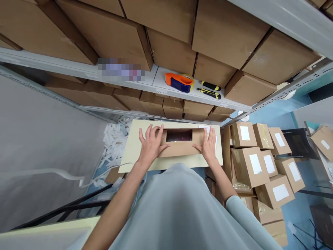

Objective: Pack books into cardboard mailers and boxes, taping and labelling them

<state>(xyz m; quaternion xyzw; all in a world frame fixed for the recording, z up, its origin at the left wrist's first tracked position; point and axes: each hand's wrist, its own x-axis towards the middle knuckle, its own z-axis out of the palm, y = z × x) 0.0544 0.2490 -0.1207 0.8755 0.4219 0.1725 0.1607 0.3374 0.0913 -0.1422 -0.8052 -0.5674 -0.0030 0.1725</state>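
A small cardboard box [179,149] lies on the pale yellow table [131,146] in front of me. Between its folded-in side flaps shows a dark gap with something shiny inside that I cannot make out. My left hand [151,144] grips the box's left end, thumb on the near side and fingers bent over the far edge. At the right end my right hand [208,146] does the same, its fingers upright along the far flap and its thumb pressed on the near side. White paper with a printed label [204,129] lies partly hidden behind the box and right hand.
An orange and blue tape dispenser [179,82] and two yellow-black utility knives [209,91] lie on the shelf [161,78] ahead, among large cartons [171,50]. Labelled boxes [255,165] are piled at right. White paper scraps [114,139] cover the floor at left.
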